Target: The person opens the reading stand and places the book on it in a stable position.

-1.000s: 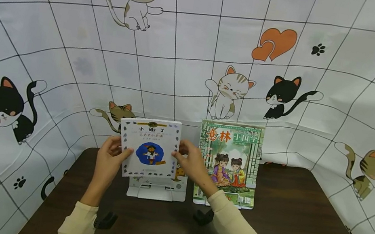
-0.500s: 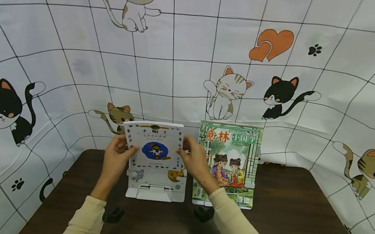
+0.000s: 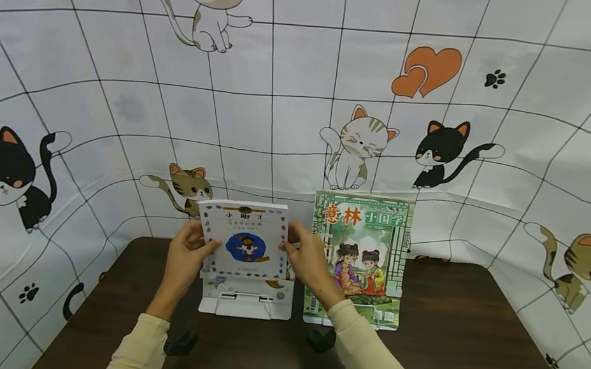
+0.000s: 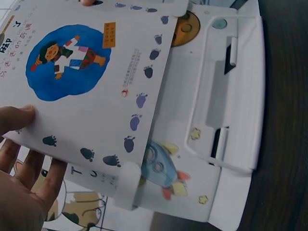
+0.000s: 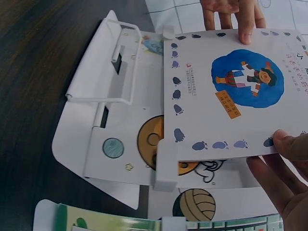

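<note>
A white picture book (image 3: 241, 245) with a blue oval and a small figure on its cover leans back in front of the white book stand (image 3: 245, 311). My left hand (image 3: 184, 262) grips its left edge, thumb on the cover and fingers behind. At the opposite edge, my right hand (image 3: 309, 259) pinches the book between thumb and fingers. In the left wrist view, the book's lower edge lies close to the stand's white side tabs (image 4: 129, 185). The stand's wire rest (image 5: 132, 72) shows below the book in the right wrist view. Whether the book touches the backplate is unclear.
A green magazine (image 3: 362, 253) stands upright on a second white stand just right of my right hand. Both stands are on a dark wooden table (image 3: 454, 358). Behind it hangs a white gridded cloth (image 3: 293, 126) printed with cats.
Both hands have carried the book slightly right, tipped its top back, and then lowered it against the left stand. The magazine has stayed in place.
</note>
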`<state>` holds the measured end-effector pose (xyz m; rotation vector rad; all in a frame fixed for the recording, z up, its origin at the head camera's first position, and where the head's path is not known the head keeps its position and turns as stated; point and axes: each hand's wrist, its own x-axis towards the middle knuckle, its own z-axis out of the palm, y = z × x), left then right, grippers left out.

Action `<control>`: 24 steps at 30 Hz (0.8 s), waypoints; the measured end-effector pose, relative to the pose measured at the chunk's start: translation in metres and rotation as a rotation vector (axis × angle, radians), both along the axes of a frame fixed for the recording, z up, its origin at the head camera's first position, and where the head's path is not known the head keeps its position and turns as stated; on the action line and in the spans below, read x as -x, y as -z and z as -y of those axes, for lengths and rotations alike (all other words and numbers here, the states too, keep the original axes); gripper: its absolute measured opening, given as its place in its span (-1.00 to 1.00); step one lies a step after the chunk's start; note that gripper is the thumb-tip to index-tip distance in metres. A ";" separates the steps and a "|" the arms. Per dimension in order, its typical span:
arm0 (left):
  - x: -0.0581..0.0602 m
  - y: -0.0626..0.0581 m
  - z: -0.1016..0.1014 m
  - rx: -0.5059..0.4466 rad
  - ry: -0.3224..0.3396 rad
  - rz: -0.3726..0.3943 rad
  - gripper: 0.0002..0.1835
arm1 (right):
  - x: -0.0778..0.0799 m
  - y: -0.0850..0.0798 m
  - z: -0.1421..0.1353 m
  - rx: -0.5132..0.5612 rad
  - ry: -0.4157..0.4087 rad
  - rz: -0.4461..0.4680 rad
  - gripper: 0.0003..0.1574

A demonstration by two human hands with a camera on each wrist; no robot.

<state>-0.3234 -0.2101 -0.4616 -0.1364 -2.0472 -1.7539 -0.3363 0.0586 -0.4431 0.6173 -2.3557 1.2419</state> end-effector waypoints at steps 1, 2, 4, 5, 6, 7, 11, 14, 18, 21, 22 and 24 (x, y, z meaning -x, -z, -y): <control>0.001 0.001 0.001 0.009 -0.004 0.007 -0.59 | 0.000 0.001 0.000 -0.005 0.003 -0.007 -0.75; 0.001 0.002 0.001 0.018 -0.009 0.013 -0.59 | 0.000 0.003 0.000 -0.010 0.007 -0.014 -0.75; 0.002 0.005 0.003 0.046 -0.029 0.025 -0.57 | 0.000 0.006 0.001 -0.022 0.018 -0.031 -0.77; 0.002 0.006 0.004 0.064 -0.041 0.029 -0.57 | -0.001 0.008 0.001 -0.030 0.025 -0.045 -0.78; 0.002 0.007 0.005 0.086 -0.053 0.032 -0.57 | -0.001 0.010 0.001 -0.043 0.036 -0.064 -0.79; 0.002 0.008 0.006 0.110 -0.069 0.035 -0.56 | -0.002 0.011 0.002 -0.052 0.044 -0.082 -0.80; 0.001 0.012 0.009 0.223 -0.144 0.039 -0.55 | -0.005 0.018 0.004 -0.119 0.093 -0.142 -0.79; 0.000 0.014 0.008 0.289 -0.187 0.022 -0.56 | -0.006 0.023 0.006 -0.156 0.119 -0.166 -0.79; -0.001 0.018 0.006 0.354 -0.223 0.026 -0.57 | -0.007 0.030 0.007 -0.177 0.139 -0.167 -0.79; -0.002 0.020 0.005 0.382 -0.230 0.051 -0.56 | -0.008 0.035 0.009 -0.196 0.161 -0.165 -0.77; -0.003 0.021 0.005 0.385 -0.228 0.058 -0.56 | -0.009 0.037 0.009 -0.201 0.171 -0.169 -0.76; -0.003 0.022 0.006 0.385 -0.222 0.070 -0.55 | -0.010 0.040 0.011 -0.207 0.190 -0.176 -0.75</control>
